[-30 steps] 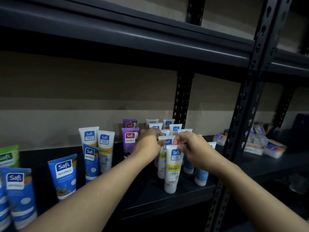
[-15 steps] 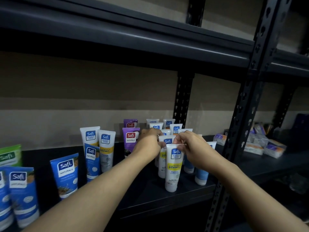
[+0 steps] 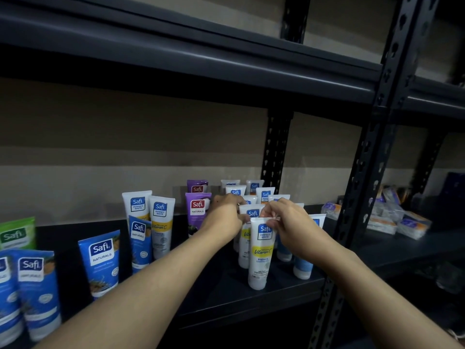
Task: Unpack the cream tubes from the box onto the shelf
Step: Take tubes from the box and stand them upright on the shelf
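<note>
Together, right hand pinching top of white tube, left hand beside

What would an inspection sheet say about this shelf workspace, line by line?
Surface: dark shelf, tubes standing on it.
Job's things: front white tube upright near the edge; other white tubes behind it; purple tubes, blue tubes and green tube to the left; box not in view.
Clutter: small packets on the neighbouring shelf.
Hands: right hand pinches the front white tube's top edge; left hand curled beside it, grip unclear.
Cables: nothing seen.
Surroundings: perforated post, beige wall.
</note>
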Demonstrator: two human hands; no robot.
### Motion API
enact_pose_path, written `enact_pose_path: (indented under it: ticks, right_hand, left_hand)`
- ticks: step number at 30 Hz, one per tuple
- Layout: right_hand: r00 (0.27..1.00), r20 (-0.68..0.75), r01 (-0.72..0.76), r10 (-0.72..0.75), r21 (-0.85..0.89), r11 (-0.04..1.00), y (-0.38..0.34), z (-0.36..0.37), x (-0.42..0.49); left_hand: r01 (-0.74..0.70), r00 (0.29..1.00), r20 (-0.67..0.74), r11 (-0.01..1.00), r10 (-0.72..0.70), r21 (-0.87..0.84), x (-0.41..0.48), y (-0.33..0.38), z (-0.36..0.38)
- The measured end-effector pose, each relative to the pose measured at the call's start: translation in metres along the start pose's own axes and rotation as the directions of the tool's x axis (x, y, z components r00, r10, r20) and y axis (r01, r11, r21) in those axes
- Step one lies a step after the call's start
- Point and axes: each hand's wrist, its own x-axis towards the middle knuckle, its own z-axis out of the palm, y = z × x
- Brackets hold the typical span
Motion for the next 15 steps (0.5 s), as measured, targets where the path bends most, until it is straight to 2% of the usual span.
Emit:
enact_pose_path:
  ticks: [5, 15]
  right_hand:
    - [0.999, 0.000, -0.032, 0.032, -0.019, 0.999, -0.0006, 0.0002, 0.0006]
    - [0.999, 0.032, 0.001, -0.001, -0.002, 1.000, -0.0021, -0.0051, 0.0000]
  left_hand:
    - [0.004, 1.000, 0.000, 1.000, -0.004, 0.008, 0.0002, -0.0001, -0.0005]
    - [0.004, 1.000, 0.015, 1.000, -0.004, -0.001, -0.0010, 0.0000, -0.0015]
